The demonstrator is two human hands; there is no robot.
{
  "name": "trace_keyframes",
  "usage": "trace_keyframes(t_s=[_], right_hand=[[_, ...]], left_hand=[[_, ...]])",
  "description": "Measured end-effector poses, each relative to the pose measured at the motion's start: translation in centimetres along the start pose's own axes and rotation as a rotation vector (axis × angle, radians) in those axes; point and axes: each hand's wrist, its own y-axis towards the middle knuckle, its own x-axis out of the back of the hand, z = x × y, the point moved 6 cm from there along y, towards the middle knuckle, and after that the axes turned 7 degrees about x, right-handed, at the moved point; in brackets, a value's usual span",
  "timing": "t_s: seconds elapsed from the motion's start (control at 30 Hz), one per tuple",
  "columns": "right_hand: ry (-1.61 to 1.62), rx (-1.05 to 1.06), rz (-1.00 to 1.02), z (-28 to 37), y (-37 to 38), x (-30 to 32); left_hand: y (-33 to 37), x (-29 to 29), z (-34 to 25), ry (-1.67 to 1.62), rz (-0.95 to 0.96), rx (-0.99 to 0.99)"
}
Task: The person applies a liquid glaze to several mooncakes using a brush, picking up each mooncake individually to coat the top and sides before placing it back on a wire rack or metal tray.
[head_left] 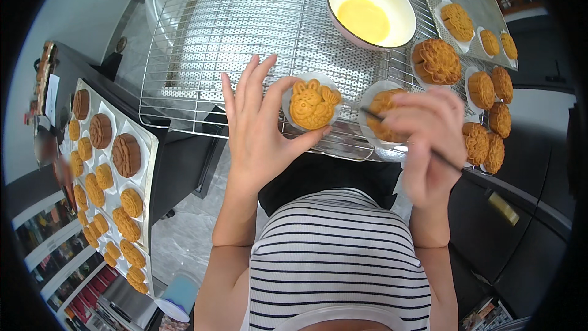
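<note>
My left hand (260, 119) holds a golden mooncake (313, 105) with an animal-shaped top between thumb and index finger, other fingers spread upward. White round paper lies under this mooncake, over the front of the wire rack (202, 124). My right hand (432, 138), slightly blurred, grips a brush (503, 209) by its dark handle. The handle's thin end points left, over another mooncake (381, 109) on paper; the pale yellowish brush head sticks out to the lower right. Part of that mooncake is hidden behind my right hand.
Beyond my hands, a white bowl (401, 21) with yellow liquid stands on the rack. Several mooncakes (437, 61) sit along the rack's right side, near a perforated tray (484, 0). At the left, another tray (149, 147) carries golden and brown mooncakes. A blue container (180, 291) is lower left.
</note>
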Motion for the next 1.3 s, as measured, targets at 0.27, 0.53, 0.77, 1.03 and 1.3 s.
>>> trace_keyframes(t_s=[0.27, 0.53, 0.77, 1.03, 1.3], right_hand=[[0.053, -0.041, -0.002, -0.7, -1.5, -0.2], [0.163, 0.035, 0.08, 1.4, -0.6, -1.6], [-0.078, 0.0, -0.152, -0.9, 0.6, 0.0], [-0.121, 0.054, -0.124, -1.3, 1.8, -1.8], [-0.119, -0.052, -0.219, -2.1, 1.2, -0.6]], left_hand=[[0.0, -0.2, 0.0, 0.015, -0.018, -0.022], [0.0, -0.3, 0.0, 0.037, -0.011, -0.016], [0.1, -0.2, -0.2, 0.045, 0.005, -0.022], [0.1, -0.3, -0.2, 0.074, 0.014, -0.022], [0.0, 0.2, -0.5, 0.07, 0.003, -0.037]])
